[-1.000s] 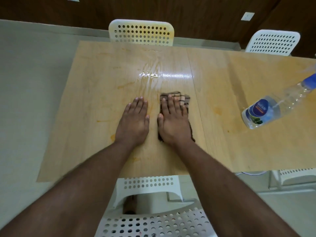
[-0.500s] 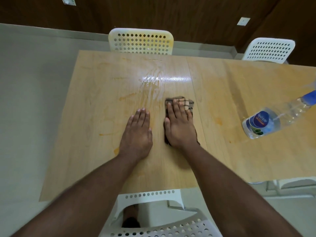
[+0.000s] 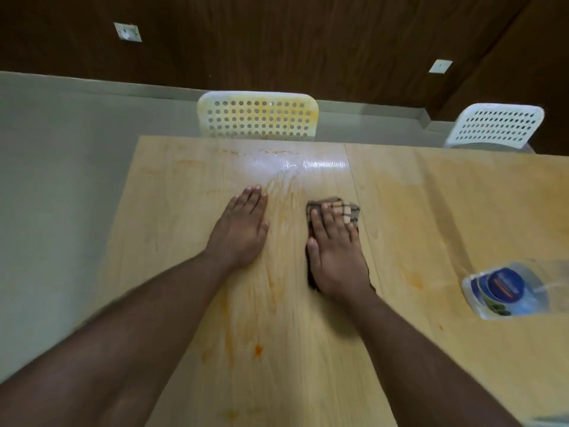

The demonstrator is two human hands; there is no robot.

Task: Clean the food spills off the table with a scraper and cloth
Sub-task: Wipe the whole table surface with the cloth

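One wooden table (image 3: 431, 211) is seen to fill most of the view, its top crossed by one seam and marked with several orange stains (image 3: 258, 350), the brightest of them near the front between the forearms; a wet sheen is seen toward the far edge. Two white perforated chairs are set along that far edge: one yellowed chair (image 3: 258, 115) at the middle and one cleaner chair (image 3: 494, 126) to the right. One plastic bottle (image 3: 508, 289) with a blue label is laid on its side at the right, well apart from the hands and blurred. Two hands are laid palm down on the top, side by side but apart. The left hand (image 3: 241, 229) is rested flat on bare wood, its fingers straight and held together. The right hand (image 3: 337, 254) is pressed flat on one checked cloth (image 3: 349, 211), fingers straight and slightly spread; the cloth lies just left of the seam and shows beyond the fingertips.
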